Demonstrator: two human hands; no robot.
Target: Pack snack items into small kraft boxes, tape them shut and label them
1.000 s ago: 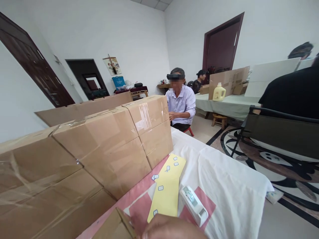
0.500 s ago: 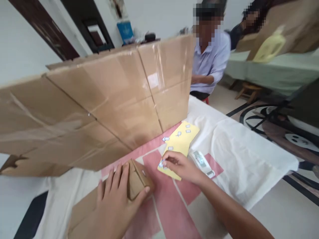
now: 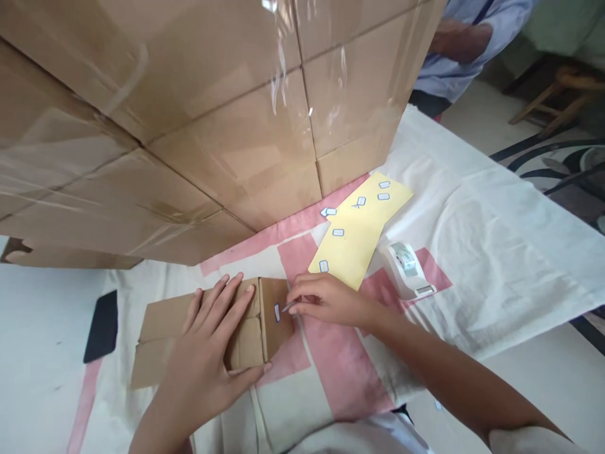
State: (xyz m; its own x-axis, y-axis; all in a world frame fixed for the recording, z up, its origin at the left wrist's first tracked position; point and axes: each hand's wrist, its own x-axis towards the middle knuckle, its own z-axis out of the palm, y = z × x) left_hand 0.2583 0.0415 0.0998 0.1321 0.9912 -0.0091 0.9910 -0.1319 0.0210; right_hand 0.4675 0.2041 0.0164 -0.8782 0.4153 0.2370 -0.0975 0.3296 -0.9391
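Nearest, the left hand (image 3: 208, 347) stays spread over the brown cardboard box (image 3: 248, 343), fingers across its top and thumb down by the near edge, covering much of that surface; the box lies on the table (image 3: 501, 252). The right hand (image 3: 333, 301) has just come off the yellow sheet and is now at the box's end face, fingertips narrowed on a slender pointed tool (image 3: 289, 306). Its tip is just beside a small blue-edged label (image 3: 277, 313) on that face; whether they touch I cannot tell. This suggests the work in hand has shifted from sheet to box, with the left hand steadying it. Off to the left, a flat dark object (image 3: 101, 328) lies at the table's edge. Beyond the right hand lies the yellow sheet (image 3: 357, 243), bearing more such labels, and just beside it a white tape dispenser (image 3: 405, 271). Behind them a tall cardboard wall (image 3: 236, 126) blocks the view across the table. Past its right end show another person's sleeve (image 3: 501, 44) and, farther off, a wooden stool (image 3: 562, 94).
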